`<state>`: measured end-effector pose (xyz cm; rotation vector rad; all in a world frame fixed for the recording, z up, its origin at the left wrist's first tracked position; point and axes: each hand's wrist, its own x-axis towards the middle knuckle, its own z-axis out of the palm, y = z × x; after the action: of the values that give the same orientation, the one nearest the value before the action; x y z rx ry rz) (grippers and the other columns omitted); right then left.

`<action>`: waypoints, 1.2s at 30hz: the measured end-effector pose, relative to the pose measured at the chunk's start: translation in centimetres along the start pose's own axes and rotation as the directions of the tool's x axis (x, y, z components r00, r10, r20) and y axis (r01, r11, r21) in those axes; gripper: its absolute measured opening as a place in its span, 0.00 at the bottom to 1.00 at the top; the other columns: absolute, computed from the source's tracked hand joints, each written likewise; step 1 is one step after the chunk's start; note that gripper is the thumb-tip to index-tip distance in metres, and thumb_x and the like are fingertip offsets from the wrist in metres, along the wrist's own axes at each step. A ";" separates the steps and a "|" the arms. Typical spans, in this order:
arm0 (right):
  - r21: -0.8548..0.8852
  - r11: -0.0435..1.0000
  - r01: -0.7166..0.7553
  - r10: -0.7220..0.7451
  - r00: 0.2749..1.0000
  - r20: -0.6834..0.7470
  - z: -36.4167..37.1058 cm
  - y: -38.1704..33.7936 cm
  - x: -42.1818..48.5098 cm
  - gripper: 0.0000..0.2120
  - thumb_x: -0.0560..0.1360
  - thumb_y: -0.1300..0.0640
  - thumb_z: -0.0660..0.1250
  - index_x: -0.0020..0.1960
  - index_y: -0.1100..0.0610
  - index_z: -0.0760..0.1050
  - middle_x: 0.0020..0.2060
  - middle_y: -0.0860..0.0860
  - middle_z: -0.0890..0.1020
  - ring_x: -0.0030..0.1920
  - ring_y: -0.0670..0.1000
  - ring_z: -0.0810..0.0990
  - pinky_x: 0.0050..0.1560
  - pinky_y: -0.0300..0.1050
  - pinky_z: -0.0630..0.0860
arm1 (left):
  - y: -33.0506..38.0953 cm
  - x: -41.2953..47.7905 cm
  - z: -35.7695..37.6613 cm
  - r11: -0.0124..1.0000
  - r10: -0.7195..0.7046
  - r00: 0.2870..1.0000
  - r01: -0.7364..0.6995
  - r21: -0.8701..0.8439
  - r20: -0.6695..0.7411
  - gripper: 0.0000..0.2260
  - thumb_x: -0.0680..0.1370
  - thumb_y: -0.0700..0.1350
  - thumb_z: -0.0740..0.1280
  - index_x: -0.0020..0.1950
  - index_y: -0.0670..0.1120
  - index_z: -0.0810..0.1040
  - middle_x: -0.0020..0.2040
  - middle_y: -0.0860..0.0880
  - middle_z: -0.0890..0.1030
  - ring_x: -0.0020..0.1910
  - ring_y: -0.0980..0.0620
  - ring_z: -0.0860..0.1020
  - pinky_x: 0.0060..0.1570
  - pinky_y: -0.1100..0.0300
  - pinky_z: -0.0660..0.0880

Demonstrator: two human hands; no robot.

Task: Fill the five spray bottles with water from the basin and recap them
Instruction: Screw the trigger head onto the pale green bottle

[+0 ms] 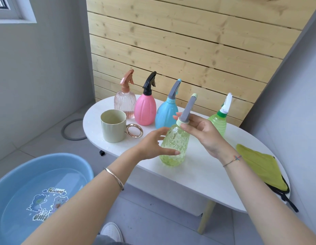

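Note:
A light green clear spray bottle (174, 145) with a grey spray head stands near the front edge of the white oval table (197, 174). My left hand (153, 145) curls around its body. My right hand (199, 131) pinches the pale cap at its neck. Behind it stand a clear pink ribbed bottle (125, 103), a solid pink bottle (145, 107), a blue bottle (167, 114) and a green bottle with a white head (218, 122), all capped. A blue basin (38, 190) holding water sits on the floor at lower left.
A pale green mug (114, 126) with a gold ring handle stands left of the held bottle. A yellow-green cloth (263, 167) lies on the table's right end. A wooden slat wall rises behind the table. A white shoe (112, 231) shows below.

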<state>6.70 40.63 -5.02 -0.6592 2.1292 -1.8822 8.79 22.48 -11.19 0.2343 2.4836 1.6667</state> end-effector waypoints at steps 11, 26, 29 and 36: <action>-0.094 0.995 0.014 -0.018 0.999 -0.039 0.0 0.3 0.1 0.17 0.70 0.60 0.73 0.58 0.53 0.77 0.58 0.49 0.82 0.62 0.44 0.78 0.66 0.41 0.70 | -0.6 0.2 1.4 0.998 0.056 0.994 -0.056 0.011 -0.098 0.29 0.67 0.49 0.81 0.62 0.55 0.70 0.60 0.57 0.75 0.60 0.53 0.74 0.60 0.57 0.73; -0.185 0.978 0.098 -0.130 0.977 -0.169 0.6 1.0 0.3 0.11 0.71 0.61 0.72 0.53 0.54 0.80 0.49 0.46 0.85 0.55 0.46 0.81 0.64 0.47 0.74 | -1.9 0.4 1.3 0.999 0.030 0.999 -0.030 0.012 -0.017 0.34 0.66 0.44 0.82 0.66 0.58 0.69 0.62 0.56 0.78 0.64 0.52 0.75 0.65 0.56 0.72; -0.169 0.977 0.128 -0.167 0.954 -0.248 1.3 1.4 0.2 0.10 0.70 0.61 0.73 0.49 0.49 0.80 0.44 0.41 0.85 0.51 0.43 0.82 0.59 0.44 0.76 | -2.3 0.6 2.0 0.998 0.057 0.993 -0.057 0.007 -0.101 0.34 0.64 0.48 0.83 0.65 0.58 0.71 0.61 0.56 0.79 0.62 0.51 0.76 0.63 0.54 0.74; -0.271 0.955 0.116 -0.209 0.915 -0.345 1.5 1.2 0.2 0.13 0.69 0.56 0.76 0.53 0.52 0.80 0.48 0.44 0.84 0.53 0.41 0.81 0.58 0.36 0.75 | -2.4 0.3 2.8 0.998 0.057 0.986 -0.055 0.019 -0.156 0.34 0.62 0.56 0.82 0.64 0.60 0.71 0.60 0.57 0.79 0.61 0.52 0.76 0.61 0.52 0.76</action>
<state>7.01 39.33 -6.45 -0.5814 2.6557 -1.9760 8.90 24.21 -14.47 0.1832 2.6267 1.7529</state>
